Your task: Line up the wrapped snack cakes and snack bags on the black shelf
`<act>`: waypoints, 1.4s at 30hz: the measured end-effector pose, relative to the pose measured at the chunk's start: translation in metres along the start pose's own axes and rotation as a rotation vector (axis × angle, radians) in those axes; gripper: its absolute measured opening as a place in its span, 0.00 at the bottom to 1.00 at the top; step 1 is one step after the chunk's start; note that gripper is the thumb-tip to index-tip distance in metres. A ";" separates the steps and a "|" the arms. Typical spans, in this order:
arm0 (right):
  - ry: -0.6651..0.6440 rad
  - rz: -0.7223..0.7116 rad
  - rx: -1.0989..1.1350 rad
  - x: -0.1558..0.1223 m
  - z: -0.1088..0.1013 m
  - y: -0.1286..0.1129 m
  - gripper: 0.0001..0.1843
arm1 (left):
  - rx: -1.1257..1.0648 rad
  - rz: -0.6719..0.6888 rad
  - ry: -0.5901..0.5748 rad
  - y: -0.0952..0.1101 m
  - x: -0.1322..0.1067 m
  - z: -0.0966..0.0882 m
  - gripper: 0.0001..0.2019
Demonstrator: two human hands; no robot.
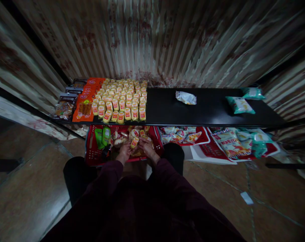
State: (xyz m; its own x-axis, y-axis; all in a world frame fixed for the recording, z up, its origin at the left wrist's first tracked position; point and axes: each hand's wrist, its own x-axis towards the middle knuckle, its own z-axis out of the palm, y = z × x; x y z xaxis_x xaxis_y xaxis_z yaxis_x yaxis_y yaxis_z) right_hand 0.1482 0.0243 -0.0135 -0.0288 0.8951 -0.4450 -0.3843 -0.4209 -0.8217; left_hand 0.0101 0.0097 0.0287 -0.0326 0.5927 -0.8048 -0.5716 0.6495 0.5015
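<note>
Low over a red basket, my left hand pinches a small yellow packaged cake by its left side. My right hand meets the same cake from the right, its fingers closed in at that edge. Under and around both hands lie more wrapped snacks, among them a green packet and a dark packet. On the black shelf just beyond, similar yellow packaged cakes stand in close rows.
Left on the shelf are an orange packet and brown snack packs. A white packet and teal packets lie further right. Baskets of snack bags stand below the shelf. A white card is on the floor.
</note>
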 end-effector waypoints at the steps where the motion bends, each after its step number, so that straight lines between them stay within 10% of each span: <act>1: -0.005 -0.007 0.008 -0.002 0.001 0.000 0.21 | -0.010 -0.001 -0.006 0.000 0.000 0.000 0.16; 15: -0.032 -0.123 -0.029 -0.003 0.006 0.004 0.22 | 0.054 0.126 -0.049 -0.008 -0.001 0.008 0.26; 42: -0.046 -0.146 0.020 -0.020 0.019 -0.008 0.25 | 0.139 0.245 0.047 -0.002 -0.013 0.017 0.16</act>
State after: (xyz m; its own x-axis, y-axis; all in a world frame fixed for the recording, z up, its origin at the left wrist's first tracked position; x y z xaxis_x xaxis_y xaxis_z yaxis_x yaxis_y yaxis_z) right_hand 0.1345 0.0128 0.0089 -0.0136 0.9526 -0.3041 -0.4055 -0.2832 -0.8691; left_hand 0.0258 0.0089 0.0439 -0.1958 0.7196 -0.6662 -0.4244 0.5503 0.7191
